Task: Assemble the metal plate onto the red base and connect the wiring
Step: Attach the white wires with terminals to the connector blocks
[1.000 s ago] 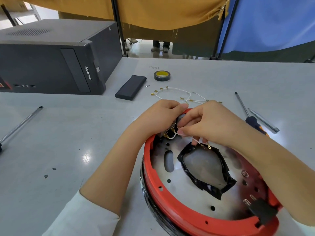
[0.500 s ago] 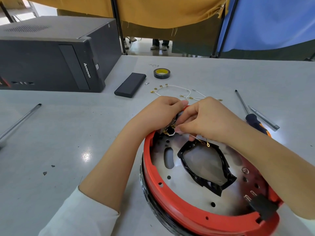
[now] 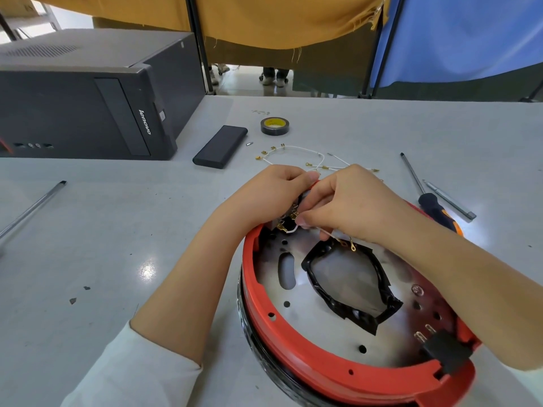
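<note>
The round red base [image 3: 296,352] sits on the table, lower right, with the shiny metal plate [image 3: 320,327] lying inside it. A black-taped cutout [image 3: 379,309] marks the plate's middle. At the far rim, my left hand [image 3: 273,192] grips a small black terminal block [image 3: 286,223] with gold tabs. My right hand [image 3: 349,204] pinches a thin white wire [image 3: 293,229] at that block. Gold ring terminals [image 3: 346,245] dangle below my right hand, over the plate.
Loose white wires with gold terminals [image 3: 296,155] lie just beyond my hands. A tape roll [image 3: 274,126], a black power bank [image 3: 220,146] and a computer tower [image 3: 88,92] stand further back. An orange-and-black-handled screwdriver [image 3: 432,207] and a bit [image 3: 449,199] lie right; a metal rod [image 3: 32,208] lies left.
Both hands stay at the terminal block with only small finger shifts on the wire. The view has shifted slightly.
</note>
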